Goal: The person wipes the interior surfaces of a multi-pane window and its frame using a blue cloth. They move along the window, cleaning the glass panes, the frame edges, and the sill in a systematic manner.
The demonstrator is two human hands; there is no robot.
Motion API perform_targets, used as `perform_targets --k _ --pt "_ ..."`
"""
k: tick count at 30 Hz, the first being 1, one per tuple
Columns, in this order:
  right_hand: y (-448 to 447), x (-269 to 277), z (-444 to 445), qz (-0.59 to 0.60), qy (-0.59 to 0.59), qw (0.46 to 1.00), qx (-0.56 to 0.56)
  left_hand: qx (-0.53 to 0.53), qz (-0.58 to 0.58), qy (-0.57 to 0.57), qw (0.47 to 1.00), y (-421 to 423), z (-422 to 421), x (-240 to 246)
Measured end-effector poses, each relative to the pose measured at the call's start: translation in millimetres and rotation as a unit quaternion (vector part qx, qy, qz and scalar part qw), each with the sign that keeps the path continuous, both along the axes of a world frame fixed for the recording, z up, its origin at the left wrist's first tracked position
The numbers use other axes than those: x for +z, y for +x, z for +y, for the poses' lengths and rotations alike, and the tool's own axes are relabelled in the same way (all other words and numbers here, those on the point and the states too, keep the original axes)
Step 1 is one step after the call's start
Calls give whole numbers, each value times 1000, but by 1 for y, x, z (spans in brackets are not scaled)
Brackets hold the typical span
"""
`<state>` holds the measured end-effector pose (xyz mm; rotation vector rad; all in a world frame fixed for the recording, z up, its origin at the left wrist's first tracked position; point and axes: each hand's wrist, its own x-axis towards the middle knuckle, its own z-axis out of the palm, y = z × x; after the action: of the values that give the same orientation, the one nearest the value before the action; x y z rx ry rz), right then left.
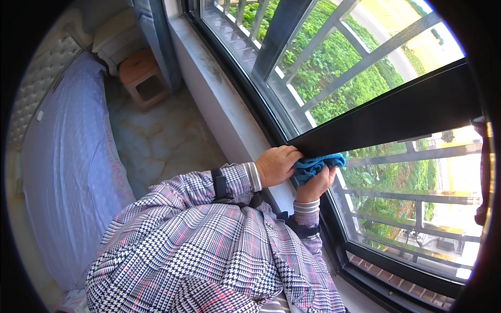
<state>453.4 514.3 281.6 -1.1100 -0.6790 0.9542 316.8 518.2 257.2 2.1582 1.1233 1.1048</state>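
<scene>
A crumpled blue cloth [313, 167] is bunched between my two hands at the lower end of a wide black window-frame post [375, 111]. My left hand [277, 165] grips the cloth's left side, its fingers close against the frame. On the right side, my right hand [318, 183] has its fingers closed on the same cloth. Glass panes [332, 70] lie on both sides of the post. The part of the frame under the cloth is hidden.
A pale window sill [231, 101] runs along the black frame. To the left are an orange plastic stool [141, 76], a bed with a lavender cover [74, 168] and a marbled floor [156, 144]. Metal bars [352, 70] and green plants stand outside the glass.
</scene>
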Motion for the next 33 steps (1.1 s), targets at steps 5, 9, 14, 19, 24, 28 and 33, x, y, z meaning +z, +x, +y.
perform_targets --k 5,9,14,19,24,28,33 --pt "-1 29 7 -107 27 994 -22 10 3 -19 1000 -3 5 2" --pt "7 47 20 -633 240 716 -167 8 18 -24 1000 -6 4 3" --pt "5 77 57 -354 283 884 -118 30 -11 4 999 -6 5 4" --pt "-8 112 83 -345 301 874 -164 30 -21 6 999 -10 10 3" --pt "-22 119 85 -295 292 898 -144 38 -26 4 999 -12 13 4" --pt "-34 93 90 -344 308 875 -145 55 -17 -15 998 -14 17 8" --pt "-27 44 87 -490 233 830 -131 72 2 -74 995 -15 21 17"
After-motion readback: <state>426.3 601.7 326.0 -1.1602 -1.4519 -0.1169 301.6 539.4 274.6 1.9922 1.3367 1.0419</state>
